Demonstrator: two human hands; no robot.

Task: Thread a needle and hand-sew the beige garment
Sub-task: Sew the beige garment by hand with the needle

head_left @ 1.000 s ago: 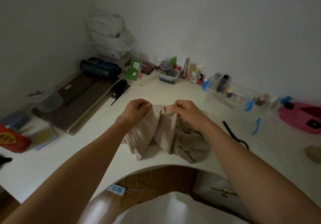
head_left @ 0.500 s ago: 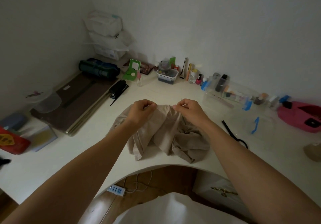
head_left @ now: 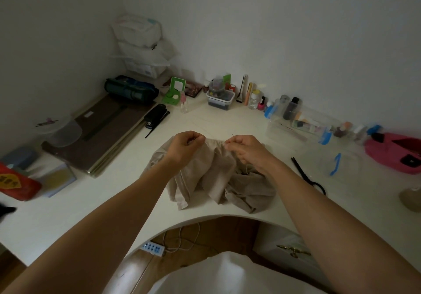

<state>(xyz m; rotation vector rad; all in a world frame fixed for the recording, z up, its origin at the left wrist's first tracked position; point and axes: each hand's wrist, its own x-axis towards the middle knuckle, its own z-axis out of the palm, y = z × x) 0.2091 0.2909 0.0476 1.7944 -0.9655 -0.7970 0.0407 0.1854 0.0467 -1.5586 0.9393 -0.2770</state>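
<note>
Fingers (head_left: 196, 137) of L hand (head_left: 185, 145) are curled, thumb + index pinching the top edge of the beige garment (head_left: 216, 175) and holding it bunched just off the desk. R hand (head_left: 247, 149) sits just right of it at frame center. Its fingers (head_left: 235, 142) are curled too, tips pinched on a needle (head_left: 232, 135) right at the same fabric edge. The needle shows as a thin dark sliver poking up past the fingertips; eye and thread there are too small to see. A short stretch of gathered edge spans between the two hands. A pale strand hangs under the R palm; can't tell if it's thread.

Rest of the garment lies crumpled on the white desk (head_left: 109, 204), center frame, near the curved front cutout, folds spilling toward the lower right. Both bare forearms come in from the bottom corners.

Right of the garment are black scissors (head_left: 306, 176) and, apart from them, a clear lid w/ blue clip (head_left: 335, 163). A pink case (head_left: 391, 151) is at the far right edge. Upper right has a clear box w/ blue latches (head_left: 298, 124) and a row of small bottles along the wall. Upper center has a green phone stand (head_left: 174, 90) and a small bin (head_left: 219, 98). Left of center are a black stapler (head_left: 156, 116) and brown boards (head_left: 100, 136), w/ a clear tub (head_left: 62, 131) further left. A power strip (head_left: 153, 248) is on the floor under the desk.
</note>
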